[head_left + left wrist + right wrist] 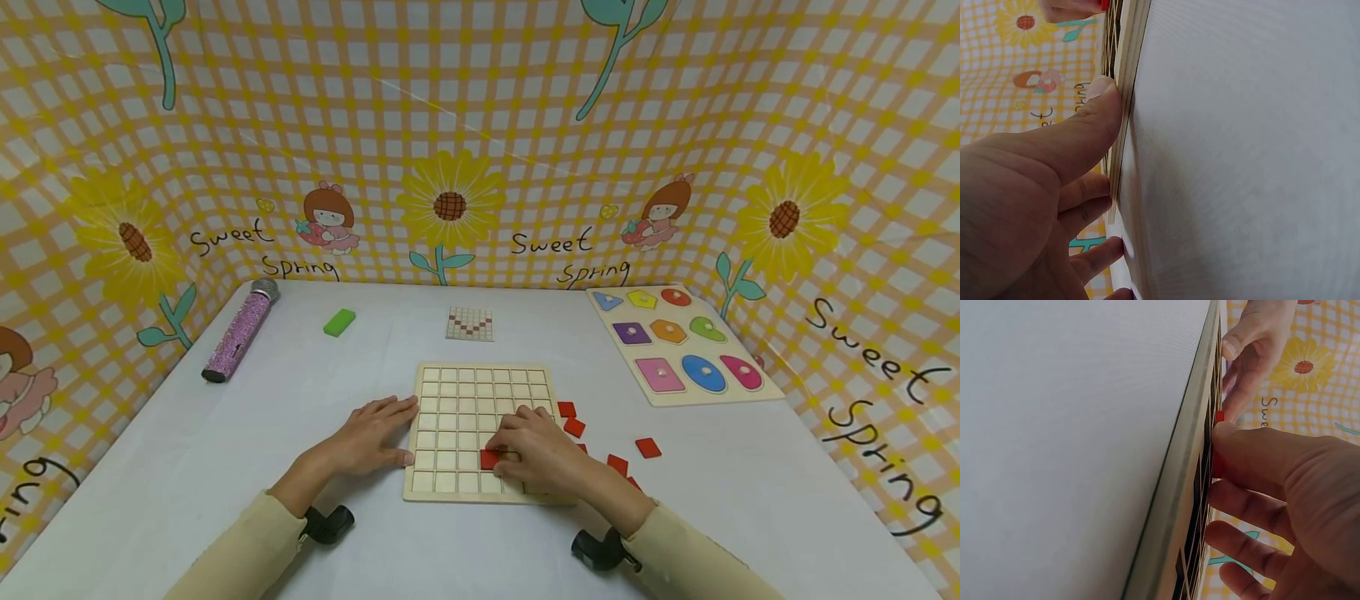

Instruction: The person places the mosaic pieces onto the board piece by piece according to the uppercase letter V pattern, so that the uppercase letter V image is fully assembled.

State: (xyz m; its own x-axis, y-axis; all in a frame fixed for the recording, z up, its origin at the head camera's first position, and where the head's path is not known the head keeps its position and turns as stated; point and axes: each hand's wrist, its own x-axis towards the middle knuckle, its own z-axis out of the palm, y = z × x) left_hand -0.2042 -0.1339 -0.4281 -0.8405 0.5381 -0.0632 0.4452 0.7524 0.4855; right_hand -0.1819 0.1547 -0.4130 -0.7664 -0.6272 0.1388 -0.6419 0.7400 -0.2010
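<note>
A wooden grid board [480,392] lies flat at the middle of the white table. My right hand [517,457] hovers low over its lower right cells and pinches a red square tile [490,458] between thumb and forefinger, the tile down on a cell in the second row from the front. In the right wrist view the red tile [1217,467] shows beside the thumb of that hand [1225,459], against the board [1191,487]. My left hand [382,432] rests with straight fingers against the board's left edge; its thumb [1094,115] presses that edge [1124,125].
Several loose red tiles [573,427] lie right of the board, one farther out [647,447]. A shape puzzle tray [750,396] sits back right, a small pattern card [470,323] and a green block [339,322] at the back, a pink glitter tube [238,332] back left. Checkered cloth walls surround the table.
</note>
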